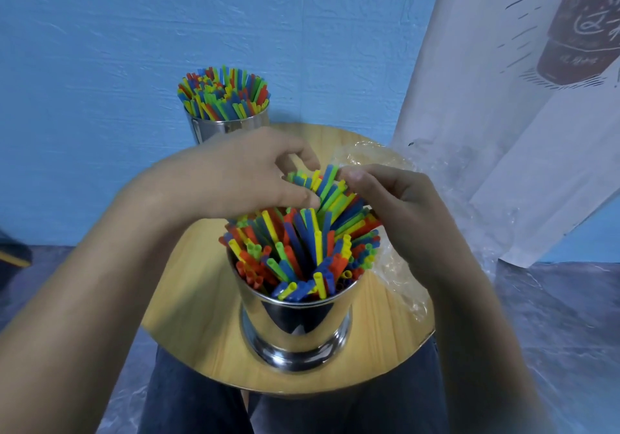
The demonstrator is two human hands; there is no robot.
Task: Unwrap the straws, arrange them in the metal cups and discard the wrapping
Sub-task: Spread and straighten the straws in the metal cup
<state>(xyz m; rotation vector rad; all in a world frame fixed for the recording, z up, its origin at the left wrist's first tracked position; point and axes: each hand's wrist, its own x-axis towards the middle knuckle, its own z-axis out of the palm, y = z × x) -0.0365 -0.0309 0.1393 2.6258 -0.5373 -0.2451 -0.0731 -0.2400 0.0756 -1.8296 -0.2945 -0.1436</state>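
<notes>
A round wooden worktop (pixel 194 299) lay across the person's dark-trousered legs (pixel 188 400), with a blue wall (pixel 100 64) behind it. At 6 o'clock on it stood a metal cup (pixel 295 326), crammed with blue, green, yellow and red straws fanning outward. A second metal cup (pixel 231 124), just as full, stood at the 11 o'clock edge.

Above the near cup, towards the worktop's centre, a loose bundle of straws (pixel 330 192) leaned, tips pointing to 11 o'clock. The left hand (pixel 248 171) reached in from 9 o'clock, its fingers (pixel 305 155) curled over the bundle's top end and the thumb underneath, gripping it. The right hand (pixel 399 205) came from 3 o'clock, fingers bent, the thumb tip pinching the clear wrapping (pixel 369 153) right at the bundle's edge. The wrapping trailed behind that hand down to 4 o'clock on the worktop. A white printed cloth (pixel 503 97) hung at 2 o'clock.
</notes>
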